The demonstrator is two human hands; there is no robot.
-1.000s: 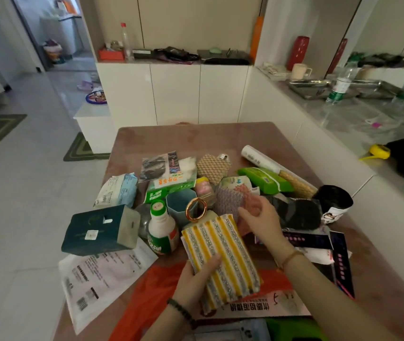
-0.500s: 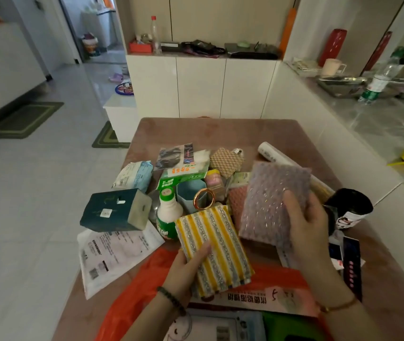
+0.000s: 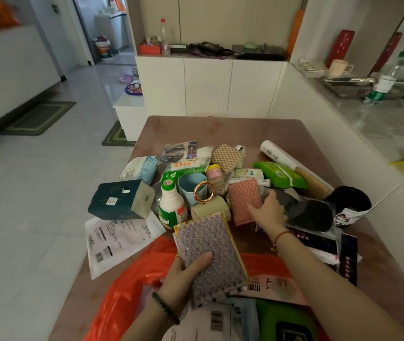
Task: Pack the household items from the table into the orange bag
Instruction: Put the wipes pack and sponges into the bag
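The orange bag (image 3: 132, 286) lies open at the table's near edge with several packets inside. Above it my left hand (image 3: 183, 274) holds a stack of scouring pads: a glittery mauve pad (image 3: 210, 252) on top, the yellow striped one showing only as an edge beneath. My right hand (image 3: 268, 212) reaches into the pile and rests on the lower right corner of a pink scouring pad (image 3: 244, 200); fingers curl at its edge. A white and green bottle (image 3: 171, 205), a blue cup (image 3: 191, 190) and a dark green box (image 3: 122, 200) lie close by.
The brown table (image 3: 220, 129) carries a heap: green wipes pack (image 3: 279, 174), paper roll (image 3: 277, 153), black mesh pad (image 3: 311, 215), black roll (image 3: 348, 205), white mailer (image 3: 120, 242). A white counter (image 3: 343, 143) borders the right side; floor drops off on the left.
My right hand laid the mauve pad on the striped pad in my left hand, then went back into the pile and onto the pink pad.
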